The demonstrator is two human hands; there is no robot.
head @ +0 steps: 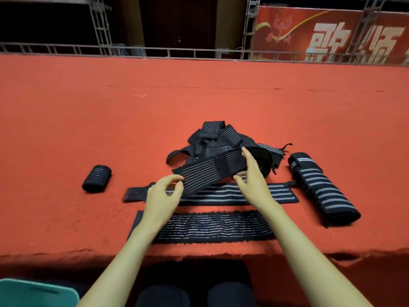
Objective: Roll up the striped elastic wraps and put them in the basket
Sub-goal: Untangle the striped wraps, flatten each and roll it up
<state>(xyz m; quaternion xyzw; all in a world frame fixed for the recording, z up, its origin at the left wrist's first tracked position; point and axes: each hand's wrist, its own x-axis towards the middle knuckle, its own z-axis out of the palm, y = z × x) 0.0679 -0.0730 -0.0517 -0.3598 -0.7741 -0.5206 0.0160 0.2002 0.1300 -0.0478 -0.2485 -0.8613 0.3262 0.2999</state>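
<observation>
1. Your left hand [162, 194] pinches the near-left end of the striped wrap [210, 171], fingers [173, 177] curled on its corner
2. Your right hand [251, 173] grips the same wrap further along, thumb under
3. The wrap hangs above the desk [66, 134], long axis left to right, its tail trailing towards the pile [218, 136] behind; the left end is likely the one to roll from

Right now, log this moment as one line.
left hand: pinches end of held wrap | right hand: grips it farther along | small roll: on table, left | flat wraps: two, unrolled
</observation>
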